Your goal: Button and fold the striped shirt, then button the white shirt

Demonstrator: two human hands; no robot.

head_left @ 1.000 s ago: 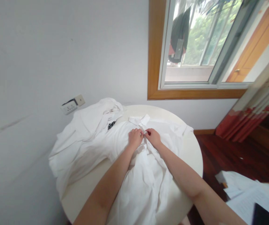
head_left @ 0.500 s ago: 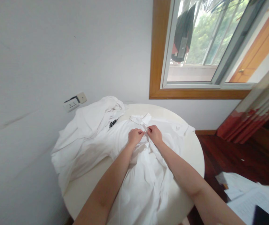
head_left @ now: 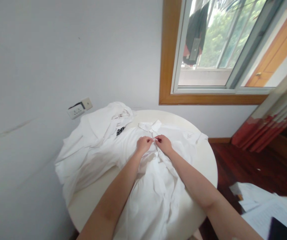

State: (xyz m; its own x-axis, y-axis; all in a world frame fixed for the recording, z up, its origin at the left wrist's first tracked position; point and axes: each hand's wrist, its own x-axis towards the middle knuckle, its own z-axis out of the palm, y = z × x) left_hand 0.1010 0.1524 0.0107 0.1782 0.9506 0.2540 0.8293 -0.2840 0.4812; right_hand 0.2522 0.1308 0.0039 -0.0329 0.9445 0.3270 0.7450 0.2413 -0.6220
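A white collared shirt [head_left: 156,186] lies spread front-up on a round cream table [head_left: 206,160]. My left hand [head_left: 144,144] and my right hand [head_left: 163,144] meet at the shirt's front opening just below the collar [head_left: 150,126]. Both hands are closed in a pinch on the fabric edges there, fingertips almost touching. Whether a button sits between the fingers is too small to tell.
More white garments [head_left: 93,140] are heaped on the table's left side against the wall, below a socket [head_left: 78,109]. A wood-framed window [head_left: 166,66] is behind. Red-patterned curtain [head_left: 271,123] and dark wooden floor at right; papers [head_left: 266,206] lie at lower right.
Both hands stayed pinched together at the shirt's front, shifting slightly up toward the collar. The view drifted a little.
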